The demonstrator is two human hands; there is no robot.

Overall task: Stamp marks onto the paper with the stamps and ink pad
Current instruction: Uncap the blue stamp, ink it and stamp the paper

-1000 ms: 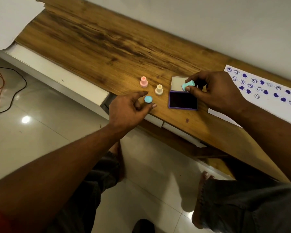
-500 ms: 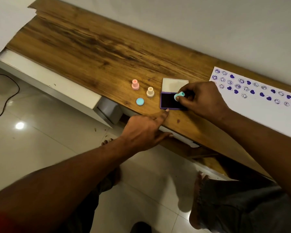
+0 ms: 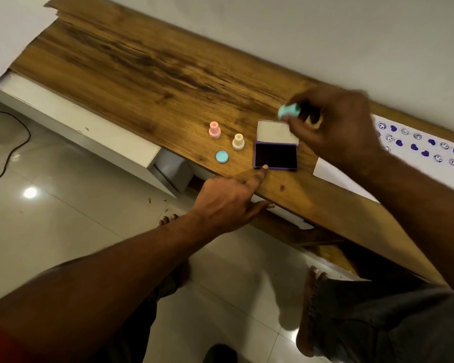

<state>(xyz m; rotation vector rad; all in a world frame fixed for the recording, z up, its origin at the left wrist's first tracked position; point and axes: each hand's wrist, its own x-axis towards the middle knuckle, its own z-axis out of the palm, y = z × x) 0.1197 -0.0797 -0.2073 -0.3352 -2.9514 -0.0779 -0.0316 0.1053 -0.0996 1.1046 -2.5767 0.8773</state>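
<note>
My right hand (image 3: pixel 333 127) grips a teal stamp (image 3: pixel 289 111) and holds it in the air above the raised lid of the purple ink pad (image 3: pixel 275 155). The pad lies open on the wooden tabletop (image 3: pixel 147 66). The forefinger of my left hand (image 3: pixel 228 203) presses on the pad's near left corner, and its other fingers rest at the table's front edge. White paper (image 3: pixel 430 169) with rows of purple smiley and heart marks lies to the right, partly hidden by my right arm. A pink stamp (image 3: pixel 214 129), a cream stamp (image 3: pixel 238 141) and a blue cap (image 3: pixel 222 156) stand left of the pad.
A white wall runs along the table's far side. A white drawer unit (image 3: pixel 89 134) sits under the table on the left. Cables (image 3: pixel 8 142) lie on the tiled floor at far left. My knees and bare feet are below the table edge.
My right hand has lifted the teal stamp off the ink pad and up to the right. My left hand, which earlier set down the blue cap, keeps its finger on the pad's corner.
</note>
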